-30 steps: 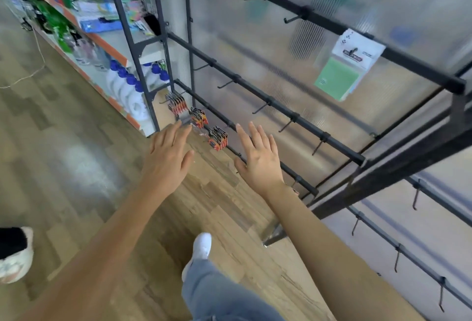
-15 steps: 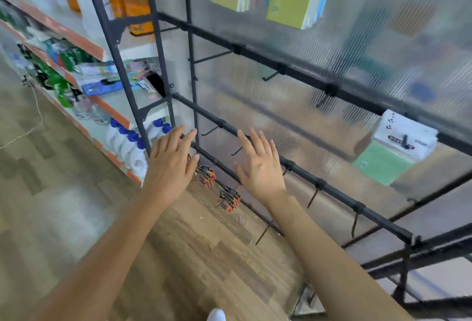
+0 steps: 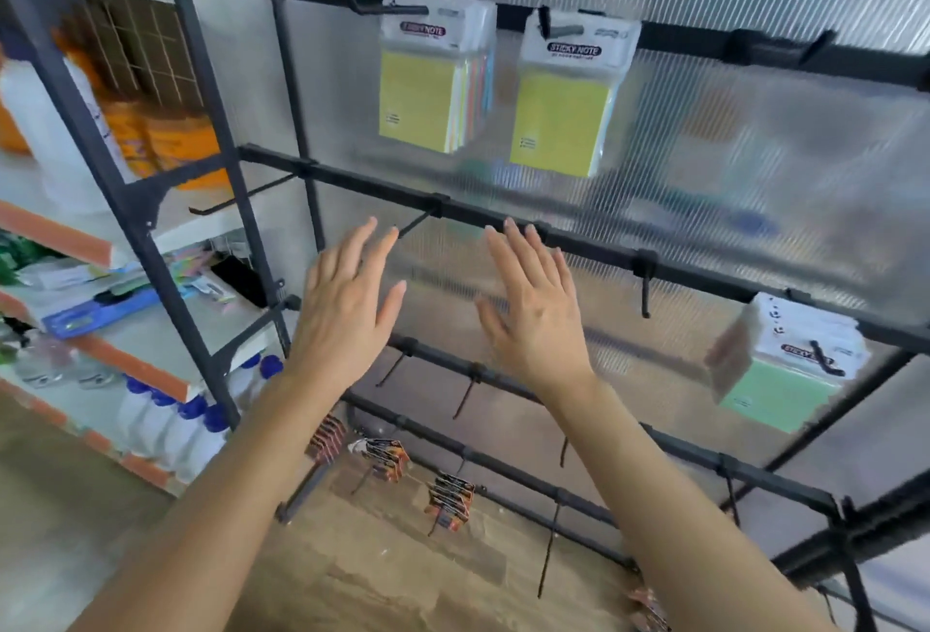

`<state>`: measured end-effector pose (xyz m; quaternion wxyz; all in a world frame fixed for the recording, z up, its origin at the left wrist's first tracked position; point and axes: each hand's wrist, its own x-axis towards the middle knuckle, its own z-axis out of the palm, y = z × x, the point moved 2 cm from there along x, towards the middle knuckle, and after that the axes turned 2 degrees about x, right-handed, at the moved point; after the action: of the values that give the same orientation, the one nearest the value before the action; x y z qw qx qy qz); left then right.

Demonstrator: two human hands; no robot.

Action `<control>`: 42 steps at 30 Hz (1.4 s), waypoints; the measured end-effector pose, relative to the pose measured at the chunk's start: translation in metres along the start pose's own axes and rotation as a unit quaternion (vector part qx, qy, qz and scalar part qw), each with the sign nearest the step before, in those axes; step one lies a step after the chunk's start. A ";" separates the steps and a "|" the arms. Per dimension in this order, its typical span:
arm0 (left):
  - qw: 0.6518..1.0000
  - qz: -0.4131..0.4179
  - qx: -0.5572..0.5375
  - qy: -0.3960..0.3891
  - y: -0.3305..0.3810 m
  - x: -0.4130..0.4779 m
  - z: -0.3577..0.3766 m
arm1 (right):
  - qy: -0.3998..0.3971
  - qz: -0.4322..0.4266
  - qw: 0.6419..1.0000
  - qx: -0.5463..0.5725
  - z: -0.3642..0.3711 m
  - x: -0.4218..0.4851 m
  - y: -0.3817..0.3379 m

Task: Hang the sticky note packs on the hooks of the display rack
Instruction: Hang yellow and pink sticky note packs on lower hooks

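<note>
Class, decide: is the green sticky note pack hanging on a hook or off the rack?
On a hook: the green sticky note pack hangs from a black hook through its white header.

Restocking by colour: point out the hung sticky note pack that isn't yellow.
The green sticky note pack, far right, hanging lower. The left upper pack and right upper pack are yellow.
</note>
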<state>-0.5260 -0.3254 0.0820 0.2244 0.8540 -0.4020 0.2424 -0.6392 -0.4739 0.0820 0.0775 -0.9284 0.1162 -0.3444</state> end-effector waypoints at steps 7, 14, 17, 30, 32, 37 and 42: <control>0.996 0.080 -0.022 0.019 -0.022 0.087 -0.012 | 0.070 0.068 0.992 -0.077 -0.026 0.056 0.004; 0.988 0.123 -0.055 0.075 -0.026 0.167 -0.034 | 0.091 0.127 0.969 -0.192 -0.072 0.111 0.013; 0.985 0.121 -0.077 0.098 -0.026 0.195 -0.042 | 0.097 0.135 0.958 -0.235 -0.092 0.132 0.016; 0.979 0.168 -0.080 0.078 -0.028 0.239 -0.061 | 0.124 0.093 0.933 -0.325 -0.116 0.168 0.016; 0.978 0.174 -0.092 0.069 -0.028 0.240 -0.062 | 0.129 0.093 0.935 -0.319 -0.119 0.169 0.014; 0.972 0.195 -0.091 0.091 -0.031 0.230 -0.068 | 0.143 0.105 0.945 -0.273 -0.125 0.162 0.006; 0.960 0.233 -0.099 0.120 -0.034 0.211 -0.079 | 0.139 0.108 0.947 -0.269 -0.133 0.145 -0.016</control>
<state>-0.3991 -0.3817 0.2626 0.2922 0.6746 -0.5820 0.3476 -0.6169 -0.5056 0.2753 -0.1553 -0.8398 0.3133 -0.4153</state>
